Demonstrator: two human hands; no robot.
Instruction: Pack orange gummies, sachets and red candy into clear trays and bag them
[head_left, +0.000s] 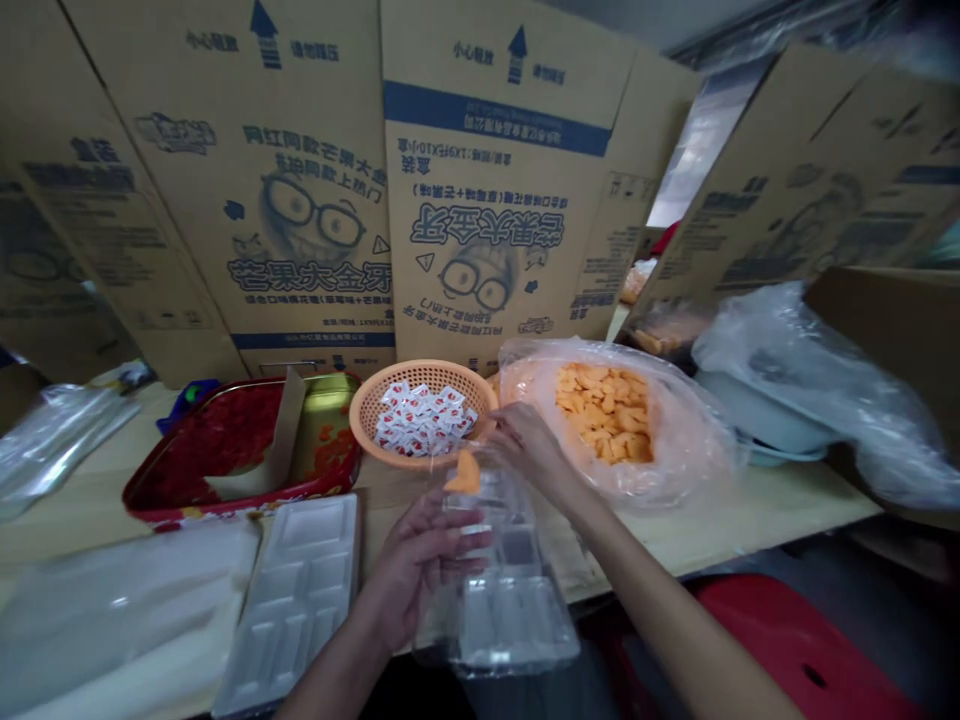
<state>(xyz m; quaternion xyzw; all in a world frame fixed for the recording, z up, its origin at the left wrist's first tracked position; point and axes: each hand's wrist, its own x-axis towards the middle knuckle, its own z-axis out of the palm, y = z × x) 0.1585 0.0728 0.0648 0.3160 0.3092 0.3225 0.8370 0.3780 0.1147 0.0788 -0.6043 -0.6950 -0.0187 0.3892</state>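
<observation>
Red tin tray: holds a cardboard strip; sits left of your hands.
Woven orange basket: holds white sachets.
Left hand: closed around a clear bag containing a compartment tray.
Orange cracker: at the bag's upper end, just beside your right hand.
Right hand: fingers closed on the bag's upper edge.
Plastic sack: holds loose orange crackers.

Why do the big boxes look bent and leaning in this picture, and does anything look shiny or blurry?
In the head view, wide-angle distortion makes the cardboard cartons splay outward; the clear plastic bag shows soft glare; the top-right corner, around the right-hand carton, looks blurred.
</observation>
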